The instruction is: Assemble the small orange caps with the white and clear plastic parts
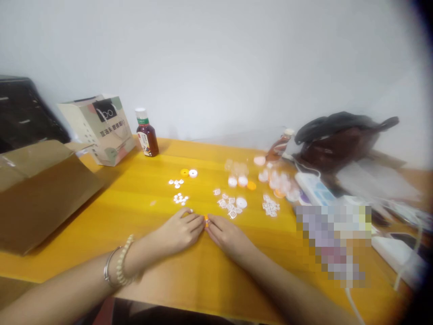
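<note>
My left hand and my right hand meet at the fingertips over the near middle of the table. Between them they pinch a small orange piece, mostly hidden by the fingers. Beyond my left hand lie two groups of small white pieces, with an orange disc and a white disc farther back. Past my right hand are flat white cut-out pieces and a white round disc. A cluster of small white squarish pieces lies to their right.
A cardboard box, a paper bag and a dark red bottle stand at left. Blurred round pieces lie back right. Beyond them are a dark bag, a white power strip, cables and a pixelated item.
</note>
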A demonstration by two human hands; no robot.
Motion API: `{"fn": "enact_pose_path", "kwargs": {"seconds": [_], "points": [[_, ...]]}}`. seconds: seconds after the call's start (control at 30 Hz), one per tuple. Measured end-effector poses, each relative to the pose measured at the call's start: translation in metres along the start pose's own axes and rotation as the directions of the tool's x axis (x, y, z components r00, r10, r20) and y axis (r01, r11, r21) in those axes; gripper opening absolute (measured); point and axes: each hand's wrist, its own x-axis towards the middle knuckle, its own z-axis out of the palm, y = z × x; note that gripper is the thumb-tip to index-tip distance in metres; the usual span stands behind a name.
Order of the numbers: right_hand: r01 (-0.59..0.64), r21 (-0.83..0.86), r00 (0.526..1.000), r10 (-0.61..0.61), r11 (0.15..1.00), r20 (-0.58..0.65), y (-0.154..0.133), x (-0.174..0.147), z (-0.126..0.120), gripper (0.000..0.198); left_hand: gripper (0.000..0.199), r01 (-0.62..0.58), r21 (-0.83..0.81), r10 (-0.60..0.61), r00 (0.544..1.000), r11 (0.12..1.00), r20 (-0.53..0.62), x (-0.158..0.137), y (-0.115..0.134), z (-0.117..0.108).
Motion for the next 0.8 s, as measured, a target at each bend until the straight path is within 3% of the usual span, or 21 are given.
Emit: {"fn": "enact_pose_path", "kwargs": {"seconds": [0.13, 0.23, 0.3, 0.57, 0.8], "points": [[-0.021, -0.042, 0.999, 0.022, 0.999, 0.024, -0.001, 0.001, -0.004, 0.019, 0.024, 0.154, -0.135, -0.158, 0.987, 0.979, -0.021, -0.001, -0.018, -0.01], [-0.053, 0.006, 0.998, 0.053, 0.999, 0.014, -0.001, 0.002, -0.006, 0.013, 0.022, 0.308, -0.169, -0.315, 0.949, 0.936, -0.016, -0.004, -0.037, -0.013], [-0.079, 0.048, 0.997, 0.079, 0.996, 0.004, -0.001, 0.002, -0.007, 0.011, 0.021, 0.345, -0.214, -0.352, 0.936, 0.914, 0.009, -0.006, -0.045, -0.01], [-0.204, 0.145, 0.978, 0.209, 0.968, -0.018, 0.0, 0.001, -0.005, 0.019, 0.018, 0.357, -0.417, -0.348, 0.932, 0.836, 0.102, -0.003, -0.043, 0.003], [-0.259, 0.253, 0.963, 0.27, 0.932, -0.009, 0.002, 0.002, -0.005, 0.026, 0.023, 0.297, -0.171, -0.264, 0.945, 0.94, 0.192, 0.0, -0.042, -0.003]]}}
